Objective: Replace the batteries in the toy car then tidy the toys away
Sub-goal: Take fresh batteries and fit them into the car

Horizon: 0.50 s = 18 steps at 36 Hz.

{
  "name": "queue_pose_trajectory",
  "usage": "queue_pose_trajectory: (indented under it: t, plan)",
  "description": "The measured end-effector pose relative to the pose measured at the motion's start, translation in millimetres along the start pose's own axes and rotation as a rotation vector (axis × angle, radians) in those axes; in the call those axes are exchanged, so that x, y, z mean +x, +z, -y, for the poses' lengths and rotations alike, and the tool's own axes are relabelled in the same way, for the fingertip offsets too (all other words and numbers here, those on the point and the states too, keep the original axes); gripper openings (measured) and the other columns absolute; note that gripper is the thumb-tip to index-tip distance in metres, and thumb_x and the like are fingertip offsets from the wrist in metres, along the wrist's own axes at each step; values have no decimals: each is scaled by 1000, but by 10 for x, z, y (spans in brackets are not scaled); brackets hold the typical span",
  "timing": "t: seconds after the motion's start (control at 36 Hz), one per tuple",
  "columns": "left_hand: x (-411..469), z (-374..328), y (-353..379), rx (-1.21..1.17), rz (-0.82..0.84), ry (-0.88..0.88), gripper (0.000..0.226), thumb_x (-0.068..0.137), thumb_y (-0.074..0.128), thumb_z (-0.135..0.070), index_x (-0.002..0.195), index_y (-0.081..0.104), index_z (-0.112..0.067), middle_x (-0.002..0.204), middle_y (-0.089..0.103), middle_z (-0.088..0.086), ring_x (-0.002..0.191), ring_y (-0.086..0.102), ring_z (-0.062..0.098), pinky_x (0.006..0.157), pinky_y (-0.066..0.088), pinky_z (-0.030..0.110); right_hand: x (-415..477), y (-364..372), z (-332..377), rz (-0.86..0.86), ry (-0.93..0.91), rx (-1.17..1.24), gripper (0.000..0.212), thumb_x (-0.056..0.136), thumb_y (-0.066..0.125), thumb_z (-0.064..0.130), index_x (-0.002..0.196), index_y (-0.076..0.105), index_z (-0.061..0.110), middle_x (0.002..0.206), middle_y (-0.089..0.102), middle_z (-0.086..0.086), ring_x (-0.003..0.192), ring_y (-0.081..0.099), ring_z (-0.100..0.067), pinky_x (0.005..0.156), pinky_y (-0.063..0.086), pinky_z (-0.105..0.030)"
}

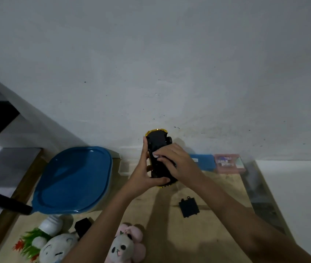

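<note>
Toy car: one, yellow body with black underside turned toward the camera, held upright above the far middle of the surface, nose up near the wall.
Left hand: cradles the car from the left and below; thumb lies across its lower end, fingers run up its left side; grip closed around the car.
Right hand: comes in from the right, palm down, over the car's underside; fingertips pressed onto the middle of the chassis beside a small red-and-white piece, possibly a battery; whether they pinch it cannot be told.
Arms: two, bare, reaching forward from the lower edge and meeting at the car.
Battery cover: one, black, flat on the surface, below the right hand and apart from the car.
Surface: pale wood, set against the wall.
Wall: white, scuffed and speckled.
Container: one, large, blue lid on, left of the hands.
Small boxes: one blue, one pink, side by side at the far right edge by the wall.
Plush toys: two at the near edge, a white one and a pink panda.
Artificial plant: one, green and red, near left corner.
White bottle: one, just below the container.
</note>
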<state>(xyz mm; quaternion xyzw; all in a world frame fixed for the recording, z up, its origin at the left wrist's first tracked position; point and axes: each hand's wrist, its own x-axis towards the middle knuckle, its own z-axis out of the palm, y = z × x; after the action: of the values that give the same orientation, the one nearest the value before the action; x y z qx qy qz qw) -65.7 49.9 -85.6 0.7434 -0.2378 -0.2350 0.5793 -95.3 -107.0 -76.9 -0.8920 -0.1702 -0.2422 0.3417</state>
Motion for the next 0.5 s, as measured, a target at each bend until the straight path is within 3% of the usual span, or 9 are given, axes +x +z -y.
queue_pose_trajectory:
  t: [0.19,0.36,0.5]
  plan:
    - [-95,-111,-58,-7,-8,10,127,71,80,-4,140,-17,-49,133,28,-32,117,47,-8,88,44,12,34,-106,84,2,-108,-57,21,85,55,7,101,70,5,97,70,-9,90,63,-21,84,50,-28]
    - [-199,-197,-101,7,7,-11,123,73,78,-4,142,-14,-48,125,28,-39,111,50,-5,87,48,14,24,-87,121,72,-123,-182,20,82,57,10,95,72,10,87,71,-4,77,64,-23,63,56,-33]
    - [-248,-215,-141,5,10,-35,121,73,78,-4,141,-10,-52,122,29,-41,110,51,-3,88,51,21,28,-21,166,49,-94,-216,15,81,59,12,84,73,9,77,69,-5,70,63,-22,54,55,-32]
